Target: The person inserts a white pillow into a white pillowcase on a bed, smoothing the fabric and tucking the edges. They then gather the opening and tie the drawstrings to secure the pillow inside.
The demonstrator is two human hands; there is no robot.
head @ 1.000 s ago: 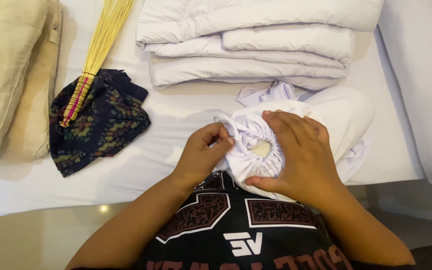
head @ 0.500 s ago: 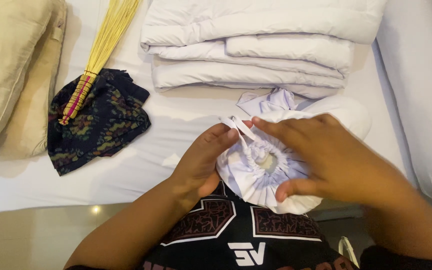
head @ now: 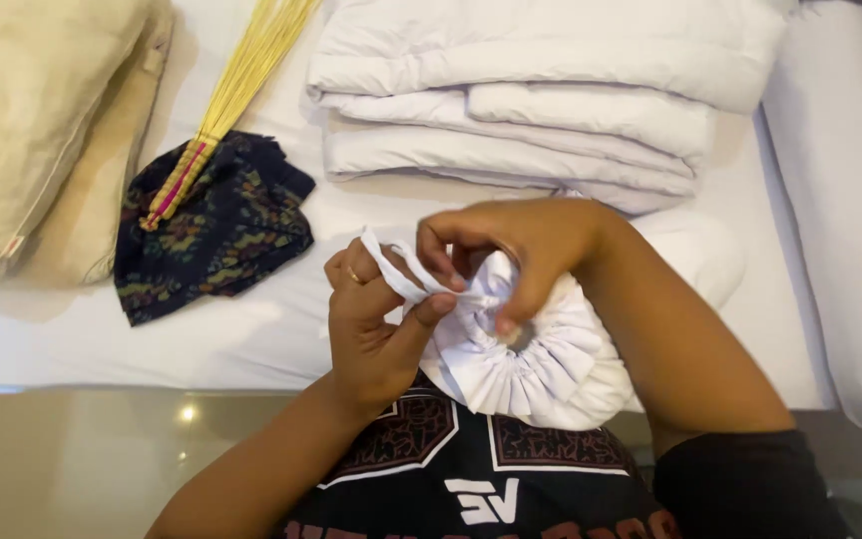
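My left hand (head: pixel 376 319) pinches white tie strip (head: pixel 398 271), pulled taut for knotting. My right hand (head: pixel 521 250) grips gathered mouth of white pillowcase bundle (head: pixel 531 359), keeping pleats bunched. Bundle rests against my lap, under both hands. Folded white bedding (head: pixel 511 100) beyond; dark patterned cloth (head: pixel 212 225) and broom (head: pixel 241 80) left.

- We are in a bedroom, at the edge of a bed (head: pixel 251 339) covered with a white sheet.
- We see a thick white duvet (head: pixel 541 90) folded in layers on the mattress, and a long white pillow (head: pixel 840 200) along the right side.
- We see cream-coloured cushions (head: pixel 32 130) stacked at the left, with a straw hand broom (head: pixel 241 80) resting on a dark patterned cloth (head: pixel 216 235) beside them.
- We see a glossy beige tiled floor (head: pixel 82 459) below the bed, reflecting a ceiling light.
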